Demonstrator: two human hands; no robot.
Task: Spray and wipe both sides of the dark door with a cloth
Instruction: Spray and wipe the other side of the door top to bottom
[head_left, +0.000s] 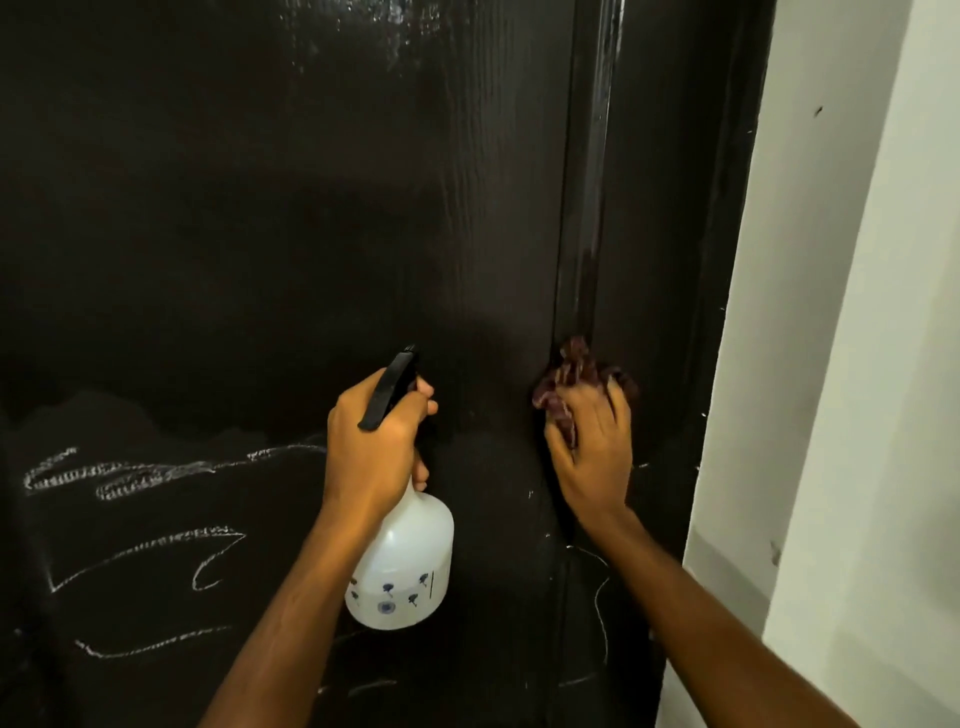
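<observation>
My left hand (371, 441) grips the spray bottle (400, 561) by its neck. My right hand (592, 441) presses a bunched cloth (571, 371) against the dark door (260, 234), fingers curled over it.

I am indoors, in what looks like a home, close up to a dark door (260, 208) with wood grain, set in a dark frame (670, 260) beside a plain white painted wall (857, 312). White chalk scribbles (130, 478) run across the door's lower part. The white plastic spray bottle (400, 561) that my left hand (369, 447) grips and the reddish cloth (571, 369) under my right hand (592, 441) are ordinary household cleaning things.
</observation>
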